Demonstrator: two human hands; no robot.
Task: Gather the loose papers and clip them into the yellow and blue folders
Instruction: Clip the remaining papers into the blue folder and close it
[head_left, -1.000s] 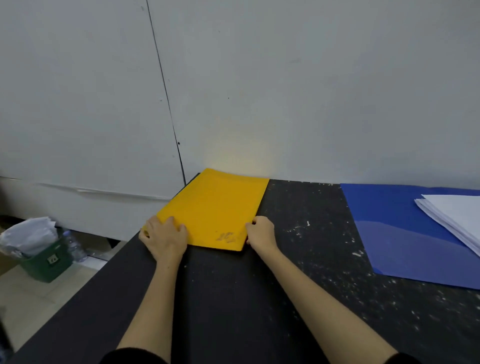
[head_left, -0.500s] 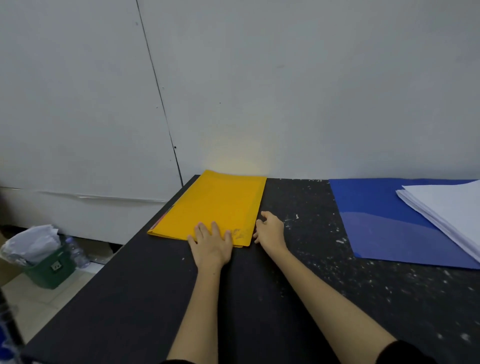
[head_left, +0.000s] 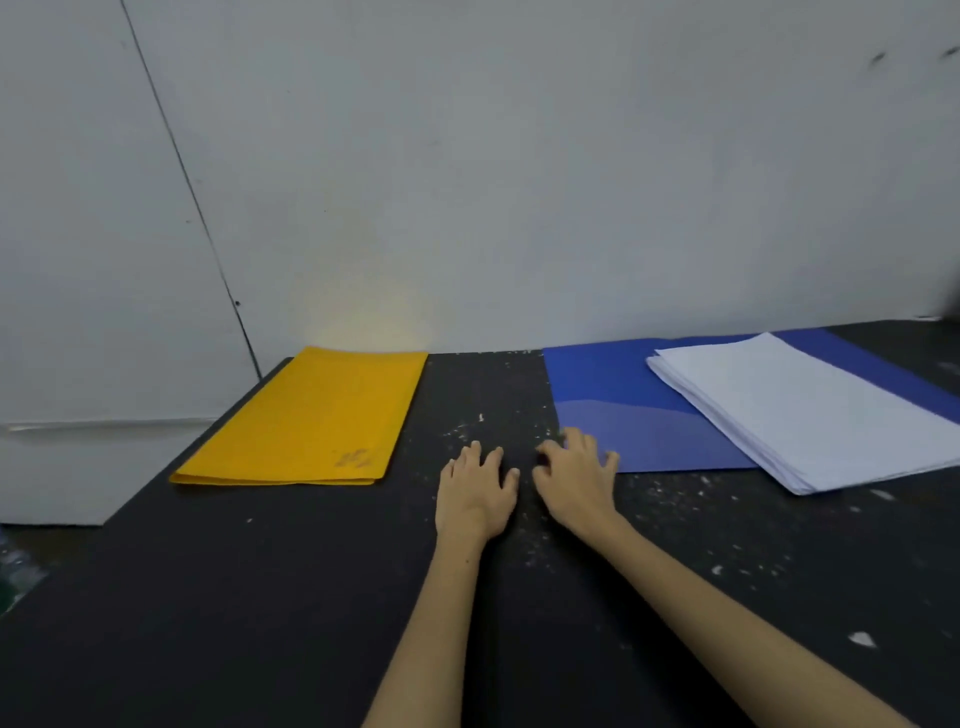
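Closed yellow folder (head_left: 306, 415) left, both hands on black table (head_left: 234, 597), open blue folder (head_left: 618, 395) bearing paper stack (head_left: 810, 410) right

Paper stack (head_left: 810, 410) cut off at right

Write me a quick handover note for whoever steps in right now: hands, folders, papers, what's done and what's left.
Hands: left hand open, flat on the black table, holding nothing. Right hand open, fingers spread at the near left corner of the blue folder; no grip on it yet.
Things: yellow folder lies closed at the table's left, by the wall. Blue folder lies open on the right, with the white paper stack resting on it, slightly fanned.
Done: yellow folder looks finished.
Left: square the stack, clip it into the blue folder, close it.
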